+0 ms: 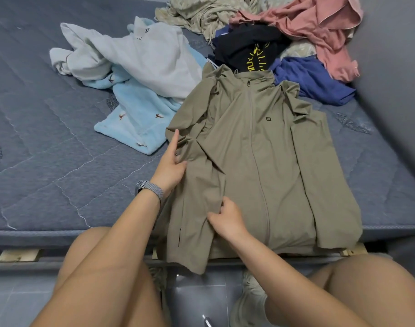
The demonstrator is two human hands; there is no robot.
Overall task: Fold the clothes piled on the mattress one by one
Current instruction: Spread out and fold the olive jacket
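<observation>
An olive zip jacket (267,161) lies front-up on the blue-grey mattress (48,149), its hem hanging over the near edge. Both sleeves are folded inward over the body. My left hand (172,161) rests on the left side of the jacket, index finger pointing up along the folded sleeve and the other fingers curled into the cloth. My right hand (225,217) pinches the edge of the left sleeve lower down, near the hem. Behind the jacket is the pile: a black shirt with yellow print (248,53), a blue garment (312,79), a pink garment (319,27) and a beige patterned cloth (201,13).
A white garment (135,53) and a light blue fleece with small brown motifs (135,114) lie left of the jacket. A grey wall (395,55) borders the mattress on the right. My knees and shoes are over the tiled floor (197,300) below the bed edge.
</observation>
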